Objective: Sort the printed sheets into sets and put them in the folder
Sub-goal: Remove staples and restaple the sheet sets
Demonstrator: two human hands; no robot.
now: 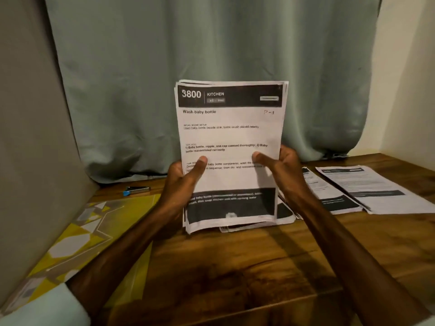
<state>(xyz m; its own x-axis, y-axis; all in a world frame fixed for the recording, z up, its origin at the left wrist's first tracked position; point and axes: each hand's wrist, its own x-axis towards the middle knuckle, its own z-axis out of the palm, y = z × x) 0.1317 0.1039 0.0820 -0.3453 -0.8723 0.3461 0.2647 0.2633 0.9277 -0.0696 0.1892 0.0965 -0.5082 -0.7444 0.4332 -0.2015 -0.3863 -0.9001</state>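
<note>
I see the stack of printed sheets (229, 137) standing upright in the middle of the view, with its printed face turned to the camera. The top sheet has a dark band with "3800 KITCHEN", under it the title "Wash baby bottle", and a handwritten "P-1" at 1 o'clock on the page. The left grip (182, 180) holds the stack at its 8 o'clock edge, with the thumb pressed on the front and the fingers hidden behind the paper. The right grip (281, 169) holds the 4 o'clock edge in the same manner, thumb on the front. So both grips are closed around the stack. The sheets are not aligned, and some edges stick out at the top and at the bottom. The lower edge is down near the tabletop (235, 267), over a few more sheets (286, 214) that lie flat there; whether it touches them I cannot tell.

The folder (94, 231), yellow with grey and white shapes, lies flat at 8 o'clock from the stack, and the left forearm crosses above it. At 3 o'clock two piles of sheets lie flat side by side, the inner pile (334, 198) and the outer pile (376, 189), meeting at their edges. A dark pen with a blue end (136, 191) lies at 9 o'clock, just in front of the grey-green curtain (211, 55) that hangs behind the tabletop
</note>
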